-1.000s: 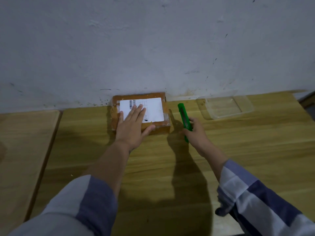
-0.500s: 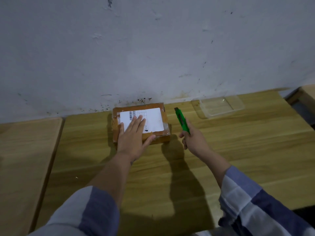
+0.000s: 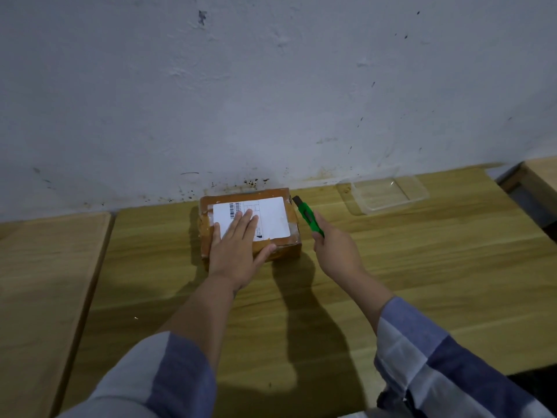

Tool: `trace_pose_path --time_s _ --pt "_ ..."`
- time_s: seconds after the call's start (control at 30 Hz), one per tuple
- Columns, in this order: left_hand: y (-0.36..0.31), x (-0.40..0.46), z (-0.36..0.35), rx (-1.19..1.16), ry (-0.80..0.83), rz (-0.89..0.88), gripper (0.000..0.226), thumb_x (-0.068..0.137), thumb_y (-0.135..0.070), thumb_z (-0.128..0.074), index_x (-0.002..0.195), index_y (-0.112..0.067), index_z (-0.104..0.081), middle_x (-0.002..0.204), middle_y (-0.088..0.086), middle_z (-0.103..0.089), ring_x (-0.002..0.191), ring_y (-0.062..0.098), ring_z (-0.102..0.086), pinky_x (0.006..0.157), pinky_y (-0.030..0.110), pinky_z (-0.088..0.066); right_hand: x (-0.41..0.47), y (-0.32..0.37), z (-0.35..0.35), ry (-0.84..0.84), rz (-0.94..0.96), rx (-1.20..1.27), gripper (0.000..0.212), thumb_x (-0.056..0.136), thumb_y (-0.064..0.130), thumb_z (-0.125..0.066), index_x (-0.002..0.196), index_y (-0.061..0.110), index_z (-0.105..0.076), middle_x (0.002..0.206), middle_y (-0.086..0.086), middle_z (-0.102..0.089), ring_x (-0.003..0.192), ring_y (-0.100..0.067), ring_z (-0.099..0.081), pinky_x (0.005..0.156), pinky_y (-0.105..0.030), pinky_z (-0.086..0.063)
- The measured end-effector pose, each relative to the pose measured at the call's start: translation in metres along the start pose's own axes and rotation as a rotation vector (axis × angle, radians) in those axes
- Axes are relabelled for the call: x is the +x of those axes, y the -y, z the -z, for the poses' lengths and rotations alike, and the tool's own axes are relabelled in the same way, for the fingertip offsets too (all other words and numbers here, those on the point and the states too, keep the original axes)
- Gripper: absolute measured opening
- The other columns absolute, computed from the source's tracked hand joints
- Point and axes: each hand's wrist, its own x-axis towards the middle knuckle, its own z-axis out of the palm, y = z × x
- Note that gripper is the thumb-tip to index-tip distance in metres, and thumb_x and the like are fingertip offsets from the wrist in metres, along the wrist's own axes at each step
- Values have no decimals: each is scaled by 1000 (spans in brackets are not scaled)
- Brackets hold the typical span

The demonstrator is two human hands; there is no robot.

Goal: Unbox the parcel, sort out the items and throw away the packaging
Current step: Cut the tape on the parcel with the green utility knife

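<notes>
Your left hand (image 3: 238, 248) lies flat on the parcel (image 3: 250, 224) to pin it while your right hand (image 3: 336, 251) grips the green cutter (image 3: 309, 217) beside its edge, ready to slit the tape

Parcel (image 3: 283, 247): orange-brown card, white label (image 3: 268, 212) with black barcode. Knife (image 3: 308, 216): bright green. Desk (image 3: 422, 267): yellow-brown wood grain; sleeves (image 3: 446, 366): blue-and-white check.

Parcel (image 3: 280, 247): brown cardboard box, taped shut, lying flat at the table's (image 3: 422, 282) far edge.
Label (image 3: 269, 215): white, barcoded, on the parcel's top.
Cutter (image 3: 308, 215): green utility knife, just beside the parcel's right side.
</notes>
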Motion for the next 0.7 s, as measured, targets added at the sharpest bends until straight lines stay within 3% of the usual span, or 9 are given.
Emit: trace_pose_path --time_s 0.17,0.37,0.53,0.7 --pt "1 1 -1 1 -14 -1 84 82 -72 -5 152 -24 -5 161 -5 2 147 13 8 117 49 4 0 5 -1 -4 19 -33 52 100 19 -36 150 23 -20 102 -13 -69 84 -27 -63 59 -30 -40" --pt "0 1 0 -14 -10 -2 85 82 -72 -6 152 -24 -5 161 -5 3 147 13 10 116 48 7 0 10 -1 -20 -2 -45 52 100 20 -36 149 23 -20 102 -12 -68 76 -22 -57 59 -31 -39" --pt "0 0 1 -9 -11 -2 84 83 -72 -6 152 -24 -5 161 -5 3 147 13 10 116 48 7 1 12 -5 -18 -5 -126 52 99 21 -38 149 22 -22 103 -12 -68 86 -26 -65 70 -38 -55" --pt "1 -1 1 -8 -15 -6 82 85 -70 -9 152 -23 -5 161 -5 2 147 13 10 116 48 6 8 30 8 92 -104 169 44 90 13 -53 132 15 -38 103 -12 -62 69 -28 -71 61 -43 -61"
